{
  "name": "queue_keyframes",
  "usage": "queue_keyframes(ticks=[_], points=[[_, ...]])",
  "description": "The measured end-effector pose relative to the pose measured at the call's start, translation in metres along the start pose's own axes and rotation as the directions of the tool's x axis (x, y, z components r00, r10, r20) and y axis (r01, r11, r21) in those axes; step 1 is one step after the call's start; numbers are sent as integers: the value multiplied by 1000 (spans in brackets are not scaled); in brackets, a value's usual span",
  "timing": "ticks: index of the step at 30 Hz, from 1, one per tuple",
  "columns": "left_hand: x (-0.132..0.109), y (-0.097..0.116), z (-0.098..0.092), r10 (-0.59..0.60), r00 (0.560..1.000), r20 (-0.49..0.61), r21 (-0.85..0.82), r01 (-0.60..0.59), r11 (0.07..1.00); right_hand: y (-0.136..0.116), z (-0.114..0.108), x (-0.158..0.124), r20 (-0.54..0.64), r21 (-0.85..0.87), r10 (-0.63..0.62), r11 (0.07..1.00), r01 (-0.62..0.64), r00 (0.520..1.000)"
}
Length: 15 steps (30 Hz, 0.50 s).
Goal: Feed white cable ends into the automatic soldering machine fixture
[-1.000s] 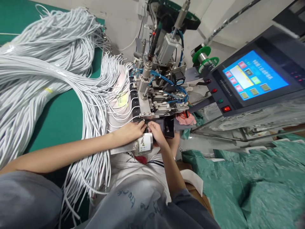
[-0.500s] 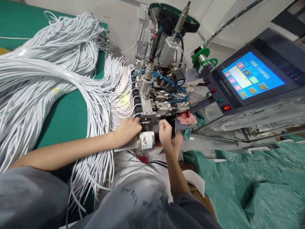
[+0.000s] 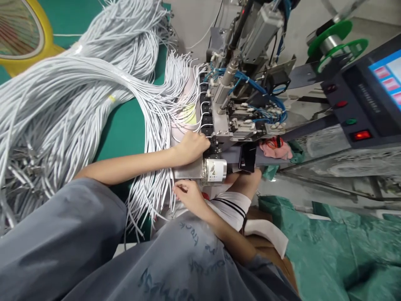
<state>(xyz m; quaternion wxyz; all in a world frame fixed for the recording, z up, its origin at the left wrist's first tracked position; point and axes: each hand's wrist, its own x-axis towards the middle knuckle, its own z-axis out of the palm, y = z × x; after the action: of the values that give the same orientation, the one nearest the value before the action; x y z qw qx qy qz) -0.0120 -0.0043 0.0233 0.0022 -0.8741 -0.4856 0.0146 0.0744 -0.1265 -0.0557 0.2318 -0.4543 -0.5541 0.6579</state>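
Note:
My left hand [image 3: 191, 147] rests with curled fingers at the front edge of the small metal machine [image 3: 233, 125], against its row of black cable clamps [image 3: 205, 113]; what its fingertips grip is hidden. My right hand [image 3: 187, 195] is lower, near my lap, with its fingers pinched on the end of a thin white cable [image 3: 173, 195] from the hanging ends. A large bundle of white cables [image 3: 72, 96] lies across the green mat [image 3: 125, 129] to the left. A white-labelled cylinder [image 3: 214, 170] sits just below the machine.
A control box with red and green buttons [image 3: 354, 121] and a blue touch screen [image 3: 388, 77] stands at the right. Green wire spools [image 3: 336, 42] sit above it. Green plastic sheeting [image 3: 338, 246] covers the lower right. A yellow-rimmed round object [image 3: 21, 37] lies at top left.
My right hand has left the machine's front and dropped down-left to the hanging cable ends. My left hand stays at the clamps. The view has shifted closer and to the left.

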Motion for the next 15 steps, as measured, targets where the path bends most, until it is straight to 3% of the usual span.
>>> queue_keyframes(ticks=[3, 5, 7, 10, 15], points=[[-8, 13, -8, 191, 981, -43, -133, -196, 972, -7, -11, -9, -105, -139, -72, 989, 57, 992], [-15, 22, -11, 355, 929, -109, -263, -371, 891, -15, -25, -15, -182, -227, -145, 968, 102, 973], [-18, 27, -12, 427, 886, -183, -390, -464, 796, -26, -46, -18, -257, -292, -208, 948, 130, 944], [-18, 26, -10, 365, 902, -228, -557, -429, 711, -44, -84, -17, -322, -291, -207, 950, 111, 924], [-9, 18, 1, 243, 944, -223, -684, -329, 651, -67, -124, -12, -494, 9, -116, 990, 139, 862]])
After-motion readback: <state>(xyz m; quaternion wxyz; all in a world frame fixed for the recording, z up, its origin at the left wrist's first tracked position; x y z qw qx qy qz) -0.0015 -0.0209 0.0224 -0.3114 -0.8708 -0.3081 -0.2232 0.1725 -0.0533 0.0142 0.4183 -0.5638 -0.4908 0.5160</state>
